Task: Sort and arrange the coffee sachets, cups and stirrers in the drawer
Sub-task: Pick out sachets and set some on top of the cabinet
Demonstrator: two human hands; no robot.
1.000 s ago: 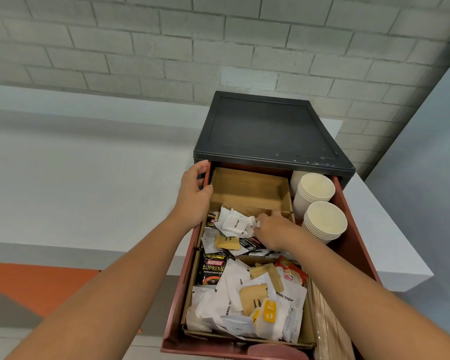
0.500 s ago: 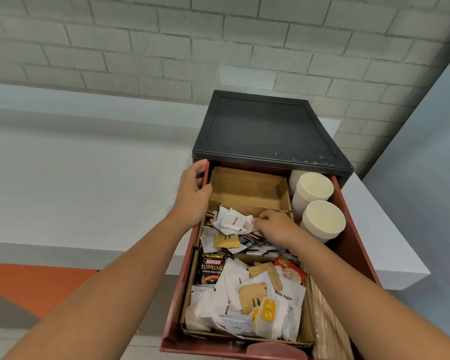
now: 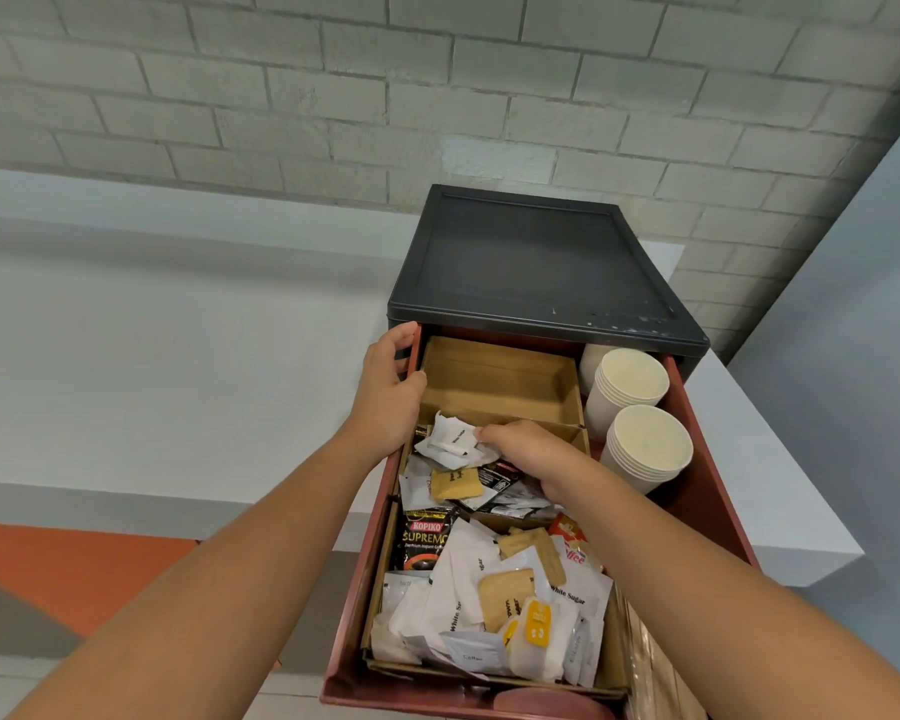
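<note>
Entry: sorting of sachets, judged to be at an early stage.

The drawer (image 3: 707,459) is drawn well out of the black cabinet (image 3: 531,262), which is standing on the white desk (image 3: 780,511). The drawer is being steadied by the left hand (image 3: 391,387), whose grip is closed over the rim of the left wall, fingers curled round it.

The right hand (image 3: 526,449) is being held palm down on the crumpled white sachets (image 3: 450,441) in the middle cardboard compartment. The thumb is touching them. The fingertips are hidden under the hand, so it cannot be told whether this grip is closed on a sachet.

The rear box (image 3: 494,376), just behind that compartment, is lying empty and is judged the likely destination. The front pile (image 3: 489,605) is mixed: white sugar, tan and yellow packets, with a Kopiko sachet (image 3: 427,537) at its left rear. The cups (image 3: 648,449) are standing upright in two stacks at the right rear of the drawer. A wrapped bundle (image 3: 650,678) along the right front wall is taken for the stirrers, though it is too blurred to confirm.

Next move, as judged: one kind of sachet is to be pinched firmly and lifted over the low divider. The packets are thin and creased, so neighbours are likely to be dragged along unless they are separated first.
</note>
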